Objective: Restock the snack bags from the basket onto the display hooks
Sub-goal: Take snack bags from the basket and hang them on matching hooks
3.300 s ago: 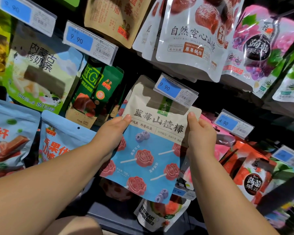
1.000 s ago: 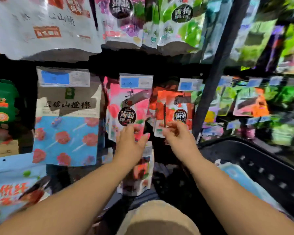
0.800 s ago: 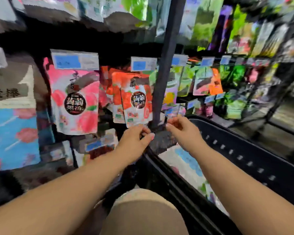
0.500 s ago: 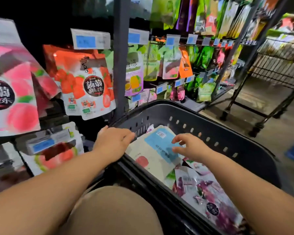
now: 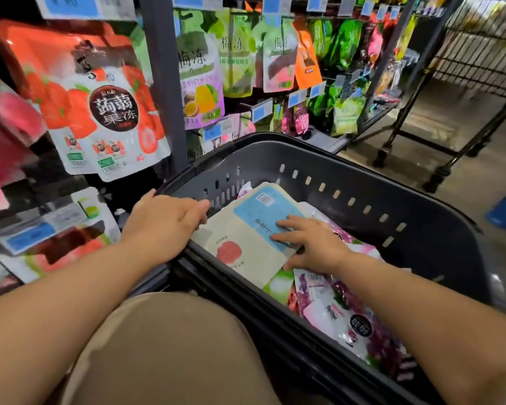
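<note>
A black plastic basket [image 5: 362,182] stands low at the centre right with several snack bags in it. On top lies a beige and blue bag [image 5: 240,232], back side up, its barcode showing. My right hand [image 5: 313,244] lies on this bag with fingers spread flat on the blue panel. My left hand [image 5: 164,226] rests on the basket's near-left rim, its fingers reaching over the edge and touching the bag's corner. A purple grape bag [image 5: 354,320] lies lower in the basket. Orange strawberry jelly bags [image 5: 105,112] hang on the display hooks at left.
A dark upright post [image 5: 161,83] splits the display beside the basket. More green and purple bags [image 5: 205,83] hang to its right under blue price tags. A wire cart [image 5: 479,54] stands at the far right on the floor. My knee [image 5: 164,346] is below the basket.
The blueberry bag now hangs on its hook and is out of view. My view swung right and down to the basket; both hands dropped to it, the right one onto the top bag.
</note>
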`<state>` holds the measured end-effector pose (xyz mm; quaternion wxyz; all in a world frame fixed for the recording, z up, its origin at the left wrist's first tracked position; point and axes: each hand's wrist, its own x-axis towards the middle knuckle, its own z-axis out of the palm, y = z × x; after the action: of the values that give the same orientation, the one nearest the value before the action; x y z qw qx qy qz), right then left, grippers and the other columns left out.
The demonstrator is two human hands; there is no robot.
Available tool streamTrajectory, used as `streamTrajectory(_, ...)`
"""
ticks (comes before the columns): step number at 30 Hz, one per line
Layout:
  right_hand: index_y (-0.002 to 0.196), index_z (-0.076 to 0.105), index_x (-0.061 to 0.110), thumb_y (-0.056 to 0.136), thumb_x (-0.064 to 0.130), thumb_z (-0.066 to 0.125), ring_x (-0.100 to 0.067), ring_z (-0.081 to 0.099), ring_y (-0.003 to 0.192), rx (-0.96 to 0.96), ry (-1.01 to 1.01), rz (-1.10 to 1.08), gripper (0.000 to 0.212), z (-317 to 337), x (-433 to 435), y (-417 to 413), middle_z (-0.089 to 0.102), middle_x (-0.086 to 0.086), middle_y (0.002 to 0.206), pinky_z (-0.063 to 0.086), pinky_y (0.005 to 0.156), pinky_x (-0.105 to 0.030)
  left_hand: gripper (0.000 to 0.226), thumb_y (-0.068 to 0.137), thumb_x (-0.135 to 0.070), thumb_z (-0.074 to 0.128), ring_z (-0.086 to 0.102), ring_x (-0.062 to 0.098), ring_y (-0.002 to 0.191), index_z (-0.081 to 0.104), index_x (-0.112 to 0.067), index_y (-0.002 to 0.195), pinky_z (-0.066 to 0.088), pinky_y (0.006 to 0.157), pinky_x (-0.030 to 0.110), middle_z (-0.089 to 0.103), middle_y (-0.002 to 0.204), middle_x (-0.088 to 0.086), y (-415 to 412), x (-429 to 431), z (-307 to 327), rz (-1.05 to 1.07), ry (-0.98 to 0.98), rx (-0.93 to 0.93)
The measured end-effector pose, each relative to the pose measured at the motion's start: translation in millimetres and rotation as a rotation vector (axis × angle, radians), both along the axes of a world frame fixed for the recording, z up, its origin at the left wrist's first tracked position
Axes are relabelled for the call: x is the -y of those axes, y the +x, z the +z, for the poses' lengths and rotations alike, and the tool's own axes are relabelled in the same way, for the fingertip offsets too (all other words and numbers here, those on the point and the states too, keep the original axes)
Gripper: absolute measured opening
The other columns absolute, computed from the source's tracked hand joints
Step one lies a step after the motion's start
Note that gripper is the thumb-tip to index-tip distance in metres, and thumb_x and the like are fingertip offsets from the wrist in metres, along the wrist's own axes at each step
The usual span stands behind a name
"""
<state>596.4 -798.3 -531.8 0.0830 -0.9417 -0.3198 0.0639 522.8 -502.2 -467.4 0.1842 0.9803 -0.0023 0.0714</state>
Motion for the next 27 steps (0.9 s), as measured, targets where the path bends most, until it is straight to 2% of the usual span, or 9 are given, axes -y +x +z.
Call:
streamTrajectory(3, 0.11, 0.077, 0.026, 0.073, 0.044, 0.076, -0.032, 0.061, 0.121, 0.174, 0.08, 0.174, 0.041, -7, -1, -3, 0.069, -0.001, 0.125, 0.05, 0.092, -0.058, 0.05, 0.102, -0.048, 0.025, 0.061, 0.017, 0.098, 0.067, -0.031, 0.082, 0.012, 0.119, 0.038, 0.071, 0.087, -0.008, -1, 1, 1, 0.011, -0.022, 0.007)
streamTrajectory(5, 0.094, 0.081, 0.024, 0.074, 0.042, 0.072, -0.033, 0.067, 0.112, 0.195, 0.111, 0.189, 0.029, -12, -3, -7, 0.074, 0.0, 0.114, 0.054, 0.085, -0.058, 0.05, 0.103, -0.047, 0.025, 0.061, 0.018, 0.097, 0.067, -0.031, 0.081, 0.012, 0.119, 0.038, 0.071, 0.087, -0.007, -2, 2, 2, 0.006, -0.016, 0.003)
streamTrajectory(8, 0.09, 0.081, 0.025, 0.082, 0.041, 0.066, -0.026, 0.058, 0.126, 0.11, 0.138, 0.105, 0.023, -12, -8, -12, 0.07, 0.006, 0.122, 0.045, 0.1, -0.051, 0.051, 0.103, -0.047, 0.025, 0.061, 0.018, 0.096, 0.067, -0.031, 0.08, 0.011, 0.12, 0.038, 0.071, 0.087, -0.005, -3, 2, 3, 0.002, -0.021, -0.002)
streamTrajectory(11, 0.095, 0.081, 0.022, 0.089, 0.032, 0.071, -0.017, 0.048, 0.136, 0.037, 0.16, 0.05, 0.015, -8, -9, -5, 0.065, 0.009, 0.131, 0.034, 0.112, -0.034, 0.051, 0.103, -0.047, 0.025, 0.062, 0.016, 0.094, 0.068, -0.03, 0.08, 0.009, 0.12, 0.036, 0.07, 0.084, -0.005, -3, 2, 3, -0.001, -0.027, 0.001)
streamTrajectory(13, 0.095, 0.081, 0.021, 0.088, 0.025, 0.073, -0.011, 0.045, 0.136, -0.044, 0.22, -0.021, 0.011, -3, -8, 0, 0.063, 0.011, 0.132, 0.03, 0.114, -0.024, 0.051, 0.103, -0.046, 0.025, 0.062, 0.015, 0.092, 0.067, -0.03, 0.08, 0.009, 0.12, 0.036, 0.07, 0.08, -0.006, -3, 1, 4, -0.004, -0.031, 0.003)
streamTrajectory(16, 0.083, 0.079, 0.022, 0.085, 0.018, 0.077, -0.007, 0.053, 0.129, -0.161, 0.36, -0.156, 0.005, 12, 0, 6, 0.067, 0.012, 0.123, 0.035, 0.113, -0.029, 0.051, 0.103, -0.045, 0.026, 0.062, 0.015, 0.091, 0.068, -0.029, 0.08, 0.01, 0.119, 0.036, 0.069, 0.079, -0.005, -5, 2, 5, -0.004, -0.041, 0.01)
streamTrajectory(20, 0.075, 0.071, 0.025, 0.086, 0.013, 0.076, -0.008, 0.067, 0.1, -0.094, 0.66, -0.387, 0.017, 39, 16, 12, 0.073, 0.01, 0.099, 0.049, 0.1, -0.031, 0.051, 0.103, -0.044, 0.026, 0.062, 0.018, 0.09, 0.068, -0.028, 0.079, 0.011, 0.119, 0.036, 0.069, 0.078, -0.003, -6, 2, 5, -0.007, -0.039, 0.027)
streamTrajectory(23, 0.072, 0.06, 0.026, 0.092, 0.015, 0.068, -0.012, 0.061, 0.078, 0.018, 0.776, -0.525, 0.024, 58, 23, 13, 0.066, 0.007, 0.081, 0.052, 0.077, -0.029, 0.051, 0.103, -0.044, 0.026, 0.061, 0.017, 0.092, 0.069, -0.028, 0.081, 0.011, 0.119, 0.037, 0.068, 0.078, -0.005, -5, 2, 4, -0.011, -0.025, 0.032)
streamTrajectory(27, 0.075, 0.048, 0.021, 0.1, 0.016, 0.055, -0.011, 0.061, 0.066, 0.043, 1.08, -0.62, 0.026, 84, 22, 6, 0.068, 0.001, 0.084, 0.052, 0.06, -0.024, 0.052, 0.102, -0.045, 0.024, 0.062, 0.016, 0.092, 0.068, -0.029, 0.079, 0.011, 0.119, 0.037, 0.068, 0.079, -0.005, -5, 1, 3, -0.021, -0.016, 0.028)
